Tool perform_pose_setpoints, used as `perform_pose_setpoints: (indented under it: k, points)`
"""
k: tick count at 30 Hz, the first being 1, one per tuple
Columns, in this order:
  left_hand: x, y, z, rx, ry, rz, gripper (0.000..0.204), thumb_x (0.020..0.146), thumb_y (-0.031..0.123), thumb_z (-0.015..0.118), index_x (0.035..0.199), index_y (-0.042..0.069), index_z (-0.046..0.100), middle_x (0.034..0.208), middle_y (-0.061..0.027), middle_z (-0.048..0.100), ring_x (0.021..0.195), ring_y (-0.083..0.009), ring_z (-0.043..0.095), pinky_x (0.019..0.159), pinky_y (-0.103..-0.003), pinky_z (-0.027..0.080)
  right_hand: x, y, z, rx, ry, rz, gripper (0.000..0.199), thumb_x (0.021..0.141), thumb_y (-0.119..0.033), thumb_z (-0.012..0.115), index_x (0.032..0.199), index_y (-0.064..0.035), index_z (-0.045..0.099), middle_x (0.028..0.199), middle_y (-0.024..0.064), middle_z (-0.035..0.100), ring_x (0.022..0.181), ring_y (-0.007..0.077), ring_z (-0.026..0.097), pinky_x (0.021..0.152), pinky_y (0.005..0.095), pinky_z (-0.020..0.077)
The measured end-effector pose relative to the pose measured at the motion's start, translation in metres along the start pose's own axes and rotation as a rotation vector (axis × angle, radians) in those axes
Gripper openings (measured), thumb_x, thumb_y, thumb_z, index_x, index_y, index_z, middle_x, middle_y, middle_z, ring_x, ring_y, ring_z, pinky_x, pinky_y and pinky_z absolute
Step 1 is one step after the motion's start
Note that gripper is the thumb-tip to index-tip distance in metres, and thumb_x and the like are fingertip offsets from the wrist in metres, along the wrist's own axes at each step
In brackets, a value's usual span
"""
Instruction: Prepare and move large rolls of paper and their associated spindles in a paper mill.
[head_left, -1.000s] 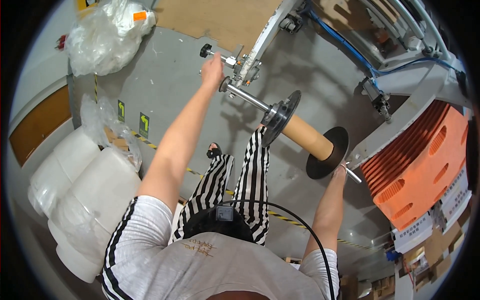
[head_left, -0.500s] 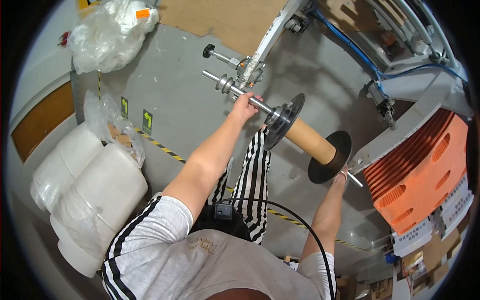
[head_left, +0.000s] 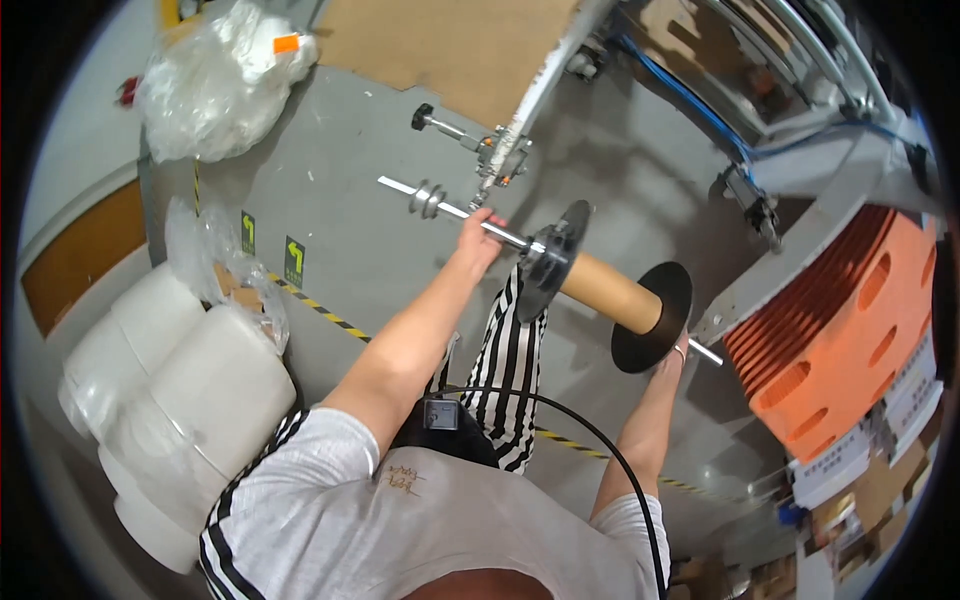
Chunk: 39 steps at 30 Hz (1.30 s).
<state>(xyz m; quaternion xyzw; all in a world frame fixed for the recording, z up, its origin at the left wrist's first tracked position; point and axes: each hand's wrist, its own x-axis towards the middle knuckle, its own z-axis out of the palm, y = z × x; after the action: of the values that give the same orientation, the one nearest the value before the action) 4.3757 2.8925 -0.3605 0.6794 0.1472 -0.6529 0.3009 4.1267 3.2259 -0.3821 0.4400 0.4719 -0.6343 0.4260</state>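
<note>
A shiny metal shaft (head_left: pixel 508 236) lies slantwise in front of me, lower at my right. My left hand (head_left: pixel 482 240) is closed round it, between the ringed collar (head_left: pixel 427 199) near its left end and a black flanged hub. On the shaft sits a brown cardboard core (head_left: pixel 612 292) between two black discs, the left one (head_left: pixel 556 262) with the hub and the right one (head_left: pixel 652 318). My right hand (head_left: pixel 682 346) grips the shaft just outside the right disc, which hides most of its fingers. The shaft's right tip (head_left: pixel 706 352) pokes out beyond that hand.
A white machine frame arm (head_left: pixel 535 95) with a knobbed clamp bracket (head_left: pixel 500 152) stands just beyond the shaft. Orange slotted plastic panels (head_left: pixel 850 340) are stacked at the right. Wrapped white rolls (head_left: pixel 195 400) stand at left, a plastic bag (head_left: pixel 225 85) behind them. A black cable (head_left: pixel 600 435) crosses my front.
The shaft's left end has come toward me and to the left, farther from the clamp bracket, with my left hand on it. The right end has shifted only slightly.
</note>
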Motion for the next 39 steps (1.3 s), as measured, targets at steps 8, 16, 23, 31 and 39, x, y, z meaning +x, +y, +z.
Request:
perform_pose_setpoints:
  k: [8, 16, 23, 31, 39]
  points:
    - [-0.061, 0.08, -0.071, 0.009, 0.179, 0.061, 0.008, 0.067, 0.0, 0.045, 0.065, 0.005, 0.039, 0.059, -0.006, 0.04, 0.054, -0.0178, 0.039, 0.058, -0.033, 0.041, -0.086, 0.05, 0.043, -0.108, 0.421, -0.121, 0.01, 0.066, -0.015, 0.057, 0.062, -0.0072, 0.052, 0.055, -0.0005, 0.049, 0.036, 0.004, 0.032, 0.03, 0.0156, 0.0244]
    - [-0.066, 0.154, -0.128, 0.074, 0.093, -0.001, 0.005, 0.072, 0.003, 0.043, 0.07, 0.003, 0.038, 0.064, -0.0055, 0.039, 0.063, -0.0197, 0.04, 0.066, -0.034, 0.039, -0.162, 0.126, 0.054, -0.111, 0.376, -0.23, 0.014, 0.068, -0.016, 0.055, 0.062, -0.0033, 0.052, 0.052, 0.0007, 0.046, 0.035, 0.0041, 0.031, 0.028, 0.0153, 0.0207]
    - [-0.067, 0.256, -0.135, 0.281, -0.054, -0.013, 0.008, 0.069, 0.002, 0.047, 0.073, 0.003, 0.04, 0.07, -0.0064, 0.041, 0.066, -0.0191, 0.042, 0.068, -0.033, 0.041, -0.226, 0.274, 0.05, 0.198, 0.508, -0.253, 0.013, 0.066, -0.016, 0.056, 0.066, -0.0034, 0.054, 0.056, 0.003, 0.051, 0.037, 0.0073, 0.038, 0.028, 0.0184, 0.0242]
    - [-0.066, 0.348, -0.172, 0.531, -0.072, 0.127, 0.007, 0.066, 0.002, 0.047, 0.065, 0.004, 0.04, 0.069, -0.0055, 0.042, 0.063, -0.0172, 0.043, 0.066, -0.03, 0.043, -0.233, 0.484, 0.003, 0.435, 0.459, -0.108, 0.015, 0.064, -0.023, 0.056, 0.067, -0.0081, 0.053, 0.059, 0.0026, 0.051, 0.044, 0.0112, 0.045, 0.033, 0.0215, 0.0308]
    - [-0.052, 0.345, -0.207, 0.914, -0.134, 0.04, 0.006, 0.068, 0.001, 0.045, 0.066, 0.002, 0.039, 0.064, -0.0077, 0.041, 0.059, -0.0199, 0.042, 0.065, -0.033, 0.042, -0.276, 0.656, -0.035, 0.821, 0.487, -0.102, 0.013, 0.063, -0.021, 0.056, 0.06, -0.0108, 0.048, 0.05, -0.0004, 0.045, 0.033, 0.0099, 0.038, 0.026, 0.0187, 0.0257]
